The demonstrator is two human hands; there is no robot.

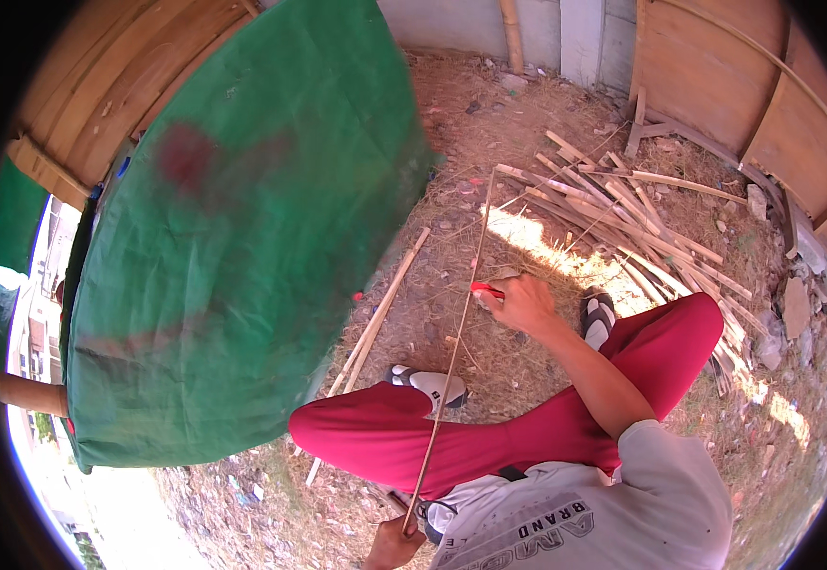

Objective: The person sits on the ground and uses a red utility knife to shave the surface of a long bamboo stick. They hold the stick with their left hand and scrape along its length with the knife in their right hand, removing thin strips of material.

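A long, thin bamboo strip (pixel 457 356) slants across my lap and reaches up toward the cut bamboo on the ground. Near the lower edge, my left hand (pixel 394 544) is closed around its near end. Farther along, my right hand (pixel 526 302) grips a small red tool (pixel 486 291), which meets the strip or lies right beside it. The tool's working end is too small to make out, so its exact kind does not show.
A heap of split bamboo sticks (pixel 637 214) lies ahead to the right. Several sticks (pixel 383 304) rest left of my feet. A large green tarp (pixel 242 237) hangs on the left. Wooden panels (pixel 718 85) stand at the back right. Dry grass and litter cover the ground.
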